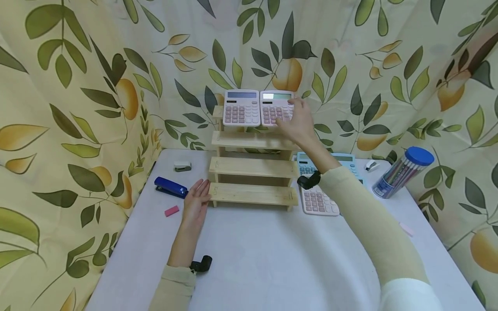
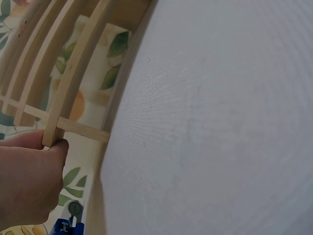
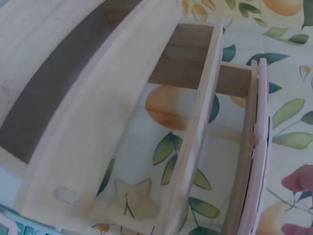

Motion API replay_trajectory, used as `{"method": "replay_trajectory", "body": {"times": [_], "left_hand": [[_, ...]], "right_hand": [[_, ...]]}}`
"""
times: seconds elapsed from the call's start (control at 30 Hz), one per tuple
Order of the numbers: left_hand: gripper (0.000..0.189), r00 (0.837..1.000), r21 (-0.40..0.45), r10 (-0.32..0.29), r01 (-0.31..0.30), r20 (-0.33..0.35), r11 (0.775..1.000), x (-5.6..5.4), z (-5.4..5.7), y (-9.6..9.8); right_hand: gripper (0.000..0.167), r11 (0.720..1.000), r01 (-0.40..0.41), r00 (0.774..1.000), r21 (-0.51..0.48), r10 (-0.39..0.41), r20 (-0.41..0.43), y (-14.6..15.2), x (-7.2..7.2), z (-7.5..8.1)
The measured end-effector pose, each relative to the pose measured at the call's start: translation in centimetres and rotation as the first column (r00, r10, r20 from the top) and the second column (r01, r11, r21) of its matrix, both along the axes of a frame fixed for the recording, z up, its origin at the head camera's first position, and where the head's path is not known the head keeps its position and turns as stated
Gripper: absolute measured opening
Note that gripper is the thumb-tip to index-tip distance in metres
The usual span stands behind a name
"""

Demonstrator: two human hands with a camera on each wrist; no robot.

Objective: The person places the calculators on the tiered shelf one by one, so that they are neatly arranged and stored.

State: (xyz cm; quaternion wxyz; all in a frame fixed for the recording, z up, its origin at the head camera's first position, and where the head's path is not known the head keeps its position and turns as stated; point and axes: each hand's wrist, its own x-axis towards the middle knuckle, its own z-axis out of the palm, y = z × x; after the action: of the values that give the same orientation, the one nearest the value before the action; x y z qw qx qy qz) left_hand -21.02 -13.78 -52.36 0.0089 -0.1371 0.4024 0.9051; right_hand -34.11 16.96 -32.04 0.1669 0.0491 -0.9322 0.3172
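Pale wood four-tier rack (image 1: 253, 166): stands on the table, planks stepping up towards the back; the layout seems meant to keep each level visible.
Left hand (image 1: 195, 204): thumb and fingers pinch the left end of the lowest plank, probably to steady the rack.
Right hand (image 1: 297, 121): above the right-hand calculator, thumb and fingers spread apart; the right wrist view shows a gap beneath them, so nothing is gripped.
Two pale pink plastic calculators (image 1: 241, 108): side by side on the top tier, keys facing the person, likely for easy reading.
Beside the rack, right: a light blue calculator (image 1: 344, 158) and another pale pink calculator (image 1: 320, 204), partly hidden by the arm.
Beside the rack, left: a dark blue stapler (image 1: 170, 187) and a small pink block (image 1: 171, 211).
Table (image 1: 253, 259): smooth, white.
Room: cream fabric (image 1: 334, 26) printed with leaves and orange fruit hangs behind.
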Motion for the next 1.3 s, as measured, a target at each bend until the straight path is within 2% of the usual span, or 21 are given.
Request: {"method": "replay_trajectory", "body": {"times": [0.33, 0.6, 0.9, 1.07, 1.3], "left_hand": [[0.075, 1.000, 0.014, 0.002, -0.002, 0.007, 1.000, 0.0, 0.1, 0.1], [0.076, 1.000, 0.019, 0.010, -0.011, 0.023, 1.000, 0.0, 0.0, 0.1], [0.077, 1.000, 0.034, 0.023, -0.023, 0.017, 0.999, 0.0, 0.1, 0.2], [0.077, 1.000, 0.036, 0.024, -0.024, 0.014, 0.999, 0.2, 0.2, 0.2], [0.077, 1.000, 0.038, 0.022, -0.023, 0.021, 0.999, 0.1, 0.3, 0.3]], "right_hand": [[0.063, 0.999, -0.033, 0.993, -0.004, 0.033, -0.116, 2.1, 3.2, -0.8], [0.062, 0.998, -0.067, 0.976, -0.008, 0.063, -0.208, 4.3, 6.2, -1.9], [0.063, 0.999, -0.044, 0.983, 0.011, 0.045, -0.176, 6.8, 9.5, -4.0], [0.063, 0.998, -0.045, 0.981, 0.032, 0.050, -0.186, 8.4, 11.0, -6.0], [0.065, 0.999, -0.016, 0.993, 0.051, 0.022, -0.112, 10.3, 13.3, -9.6]]}}
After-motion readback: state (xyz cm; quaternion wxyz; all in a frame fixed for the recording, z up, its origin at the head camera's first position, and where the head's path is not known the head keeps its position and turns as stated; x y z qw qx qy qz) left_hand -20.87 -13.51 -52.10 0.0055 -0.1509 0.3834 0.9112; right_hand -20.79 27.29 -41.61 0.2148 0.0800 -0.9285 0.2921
